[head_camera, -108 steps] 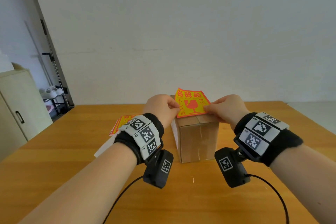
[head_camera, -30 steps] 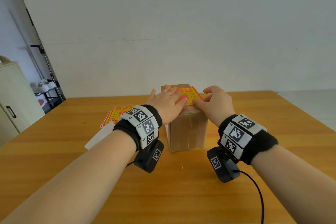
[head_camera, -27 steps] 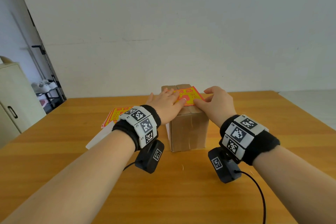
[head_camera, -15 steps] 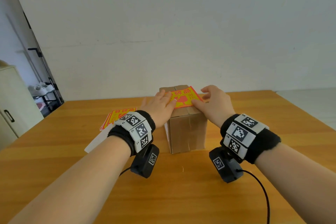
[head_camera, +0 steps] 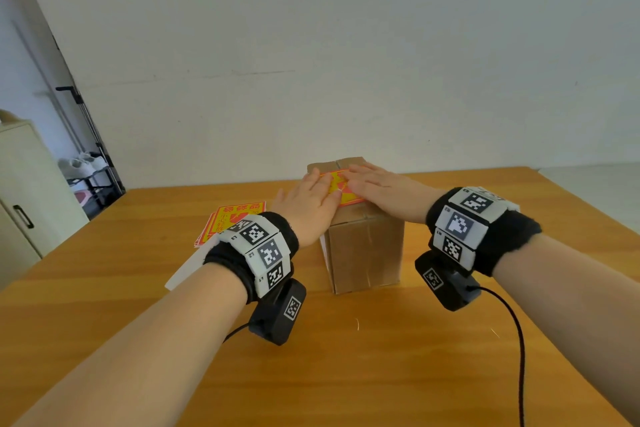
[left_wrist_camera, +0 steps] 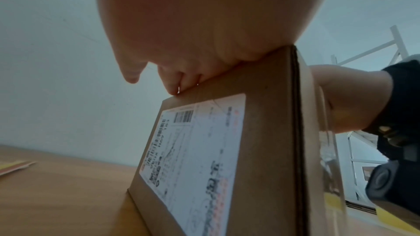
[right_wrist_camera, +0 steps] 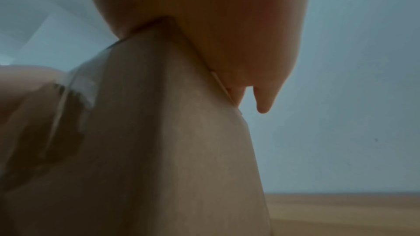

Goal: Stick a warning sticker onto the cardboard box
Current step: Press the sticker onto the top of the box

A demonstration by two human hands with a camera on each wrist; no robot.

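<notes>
- Cardboard box (head_camera: 365, 246) stands upright on the worktop (head_camera: 346, 374), near centre of the head view, top face turned up toward you.
- Warning sticker (head_camera: 346, 196), yellow with red print, lies flat on the box's top face. Only a strip shows between your two hands; its near edge reaches the near top edge of the box.
- Your left hand (head_camera: 308, 208) comes in from 7 o'clock. Fingers straight and together, palm down, pressing on the left part of the sticker. Grip holds nothing; it is flat and open-fingered.
- Left wrist view: palm (left_wrist_camera: 204, 15) sits on the box's top edge, thumb free in the air at 10 o'clock of the box corner.
- Your right hand (head_camera: 384, 189) comes in from 4 o'clock. Fingers straight, laid flat across the right part of the sticker, tips pointing to 10 o'clock. Grip likewise flat, nothing pinched.
- Right wrist view is blurred; palm (right_wrist_camera: 216, 24) rests on the box top and one fingertip hangs past the edge.
- White shipping label (left_wrist_camera: 193, 159) with barcodes is stuck on the box's left side face.
- Stack of spare stickers (head_camera: 230, 220) lies on the worktop at 9 o'clock of the box, partly hidden behind your left wrist, apart from the box.
- A white sheet (head_camera: 187, 269) pokes out beneath your left forearm.
- Cream cabinet (head_camera: 24, 201) stands at the far left edge.
</notes>
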